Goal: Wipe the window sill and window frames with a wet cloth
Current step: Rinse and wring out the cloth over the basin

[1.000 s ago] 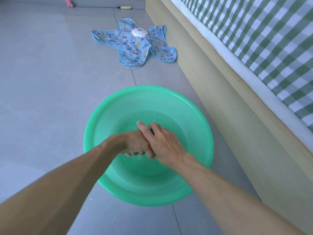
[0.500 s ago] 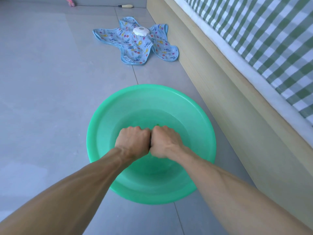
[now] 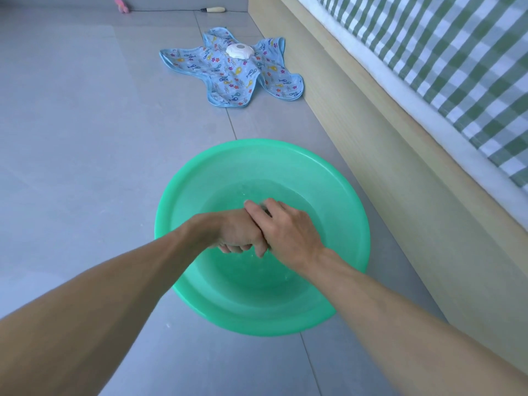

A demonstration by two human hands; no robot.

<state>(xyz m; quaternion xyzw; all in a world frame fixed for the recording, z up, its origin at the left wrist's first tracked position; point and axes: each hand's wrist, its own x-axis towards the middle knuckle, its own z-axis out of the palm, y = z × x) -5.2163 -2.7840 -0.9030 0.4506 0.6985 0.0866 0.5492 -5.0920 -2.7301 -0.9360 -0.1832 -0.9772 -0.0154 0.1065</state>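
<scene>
1. Clenched together over the green basin [image 3: 200, 178]: left hand [image 3: 237, 232] curled into a fist, fingers tucked underneath; right hand [image 3: 288, 232] wrapped across it, fingers lying over the left knuckles.
2. Only a small dark sliver of the cloth [image 3: 266, 210] visible between the right fingers, at the far side of the clasp; rest of it hidden inside the two hands, so shape and colour hard to tell. Both hands gripping it, as far as can be seen.
3. Held above shallow water [image 3: 285, 195] in the basin, close to its middle, slightly toward the far side.
4. From the left: wide stretch of bare grey tiled floor [image 3: 71, 138] beside the basin, open all the way to the far wall.
5. Far off at the top left, a small pink object [image 3: 121, 2] and a pale-handled tool [image 3: 213, 9] lying on the floor.
6. Beyond the basin, well apart from it: a blue patterned fabric [image 3: 228, 72] spread flat, with a white round object [image 3: 240, 50] resting on its far part.
7. To the right: a light wooden bed frame [image 3: 400, 155] running diagonally, the basin's right rim just beside it, little room on that side.
8. Above the frame, a white edge and green-and-white checked bedding [image 3: 457, 67].
</scene>
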